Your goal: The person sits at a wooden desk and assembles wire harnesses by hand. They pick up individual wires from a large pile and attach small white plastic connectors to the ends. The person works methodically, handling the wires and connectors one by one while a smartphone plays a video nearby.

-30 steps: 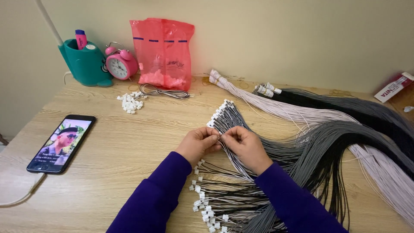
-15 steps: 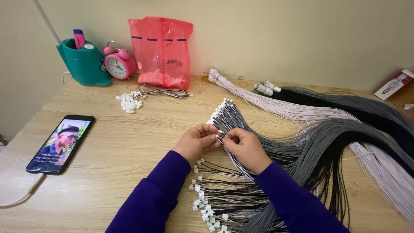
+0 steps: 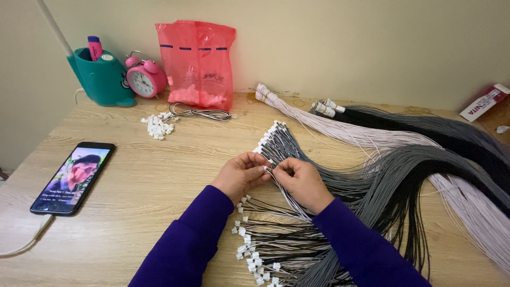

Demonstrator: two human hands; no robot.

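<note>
You pinched a thin white-and-black wire (image 3: 272, 171) with a small white connector (image 3: 264, 168) between both hands above the fanned bundle (image 3: 297, 159).

One phone (image 3: 73, 177), one alarm clock (image 3: 143, 79), one red bag (image 3: 197, 64), two hands (image 3: 241, 175).

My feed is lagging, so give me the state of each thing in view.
Left hand: fingers pinched on a white connector.
Right hand: fingers pinched on thin wires.
Phone: screen lit, cable plugged in.
Red bag: upright against the wall.
Loose connectors: small pile on the table.
</note>
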